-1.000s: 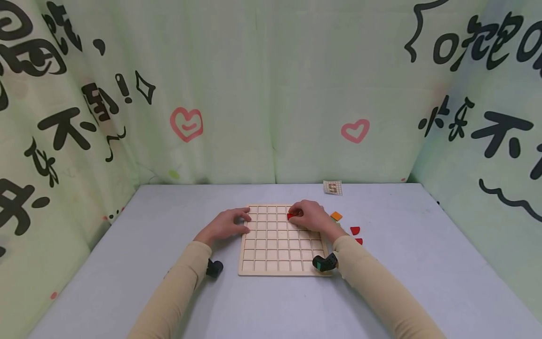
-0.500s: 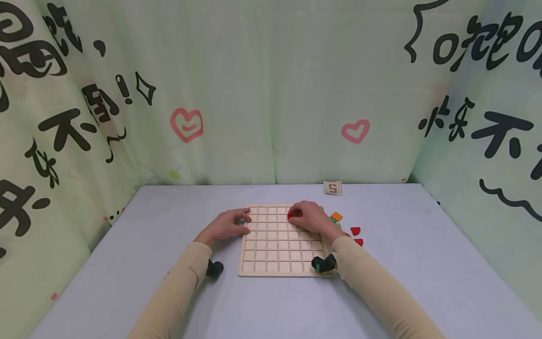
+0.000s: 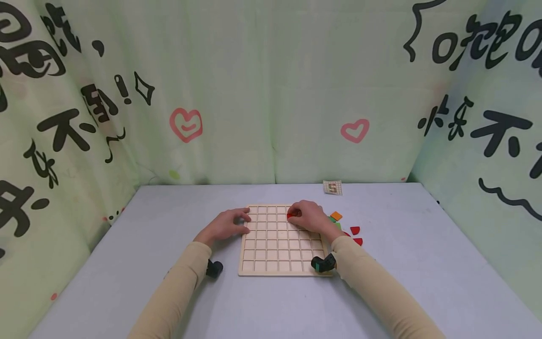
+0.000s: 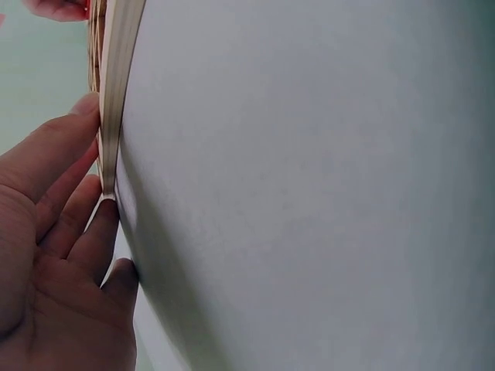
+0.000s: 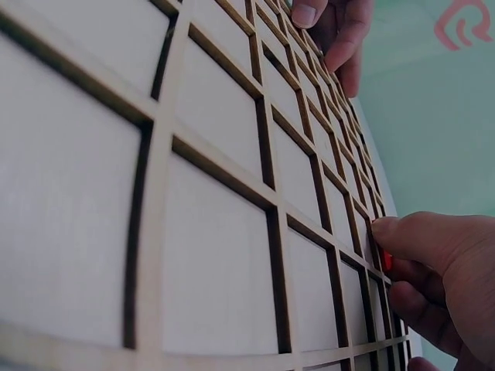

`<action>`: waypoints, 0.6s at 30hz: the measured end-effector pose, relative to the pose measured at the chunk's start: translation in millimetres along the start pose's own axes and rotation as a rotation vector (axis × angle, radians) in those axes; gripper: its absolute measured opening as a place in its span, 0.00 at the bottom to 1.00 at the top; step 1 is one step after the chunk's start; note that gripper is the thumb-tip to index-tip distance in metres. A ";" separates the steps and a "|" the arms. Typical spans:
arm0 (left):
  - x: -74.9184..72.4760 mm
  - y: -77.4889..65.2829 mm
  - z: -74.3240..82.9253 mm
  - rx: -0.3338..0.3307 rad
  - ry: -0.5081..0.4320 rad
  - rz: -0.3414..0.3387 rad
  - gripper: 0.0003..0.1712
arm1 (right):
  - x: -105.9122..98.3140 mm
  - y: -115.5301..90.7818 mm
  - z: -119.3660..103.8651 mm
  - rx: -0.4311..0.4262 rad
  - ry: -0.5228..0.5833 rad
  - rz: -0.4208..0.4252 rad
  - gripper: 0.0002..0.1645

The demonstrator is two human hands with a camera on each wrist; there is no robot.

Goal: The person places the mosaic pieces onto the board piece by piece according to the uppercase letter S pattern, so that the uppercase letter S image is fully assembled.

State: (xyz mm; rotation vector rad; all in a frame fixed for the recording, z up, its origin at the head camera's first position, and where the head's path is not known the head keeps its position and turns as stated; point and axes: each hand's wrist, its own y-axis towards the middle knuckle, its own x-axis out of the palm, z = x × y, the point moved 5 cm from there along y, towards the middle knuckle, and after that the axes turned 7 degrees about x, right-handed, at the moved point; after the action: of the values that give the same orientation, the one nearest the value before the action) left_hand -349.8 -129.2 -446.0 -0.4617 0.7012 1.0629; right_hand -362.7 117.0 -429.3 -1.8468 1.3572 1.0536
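Observation:
A wooden board with a square grid [image 3: 272,254] lies flat on the table. My left hand [image 3: 228,224] is at its left edge, with the thumb [image 4: 58,143] touching the rim and the other fingers spread along the side, loosely bent. Over the upper right part of the grid, my right hand [image 3: 311,216] pinches a small red piece [image 3: 290,215] between thumb and fingers. In the right wrist view that red piece [image 5: 387,260] is mostly hidden by the thumb; its full shape cannot be seen.
Right of the board lie an orange square tile [image 3: 336,215], green pieces [image 3: 337,226] partly behind my right wrist, and several red rounded pieces [image 3: 354,230]. A small printed card [image 3: 332,188] is at the table's back edge. Curtains [image 3: 271,94] surround the table.
Both hands stay almost where they were, the right one still pinching the red piece over the same part of the grid. A slight shift of the right wrist uncovers more of the green and red pieces.

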 end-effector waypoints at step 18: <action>0.1 1.0 -3.3 0.010 -0.006 -0.003 0.14 | -18.2 -3.9 12.7 0.036 0.056 0.039 0.16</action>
State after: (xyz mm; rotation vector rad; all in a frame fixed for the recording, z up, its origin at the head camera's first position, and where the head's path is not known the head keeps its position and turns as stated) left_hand -351.6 -130.9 -448.4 -0.4507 0.6999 1.0572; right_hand -364.9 137.3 -419.7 -1.8430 1.4408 0.9979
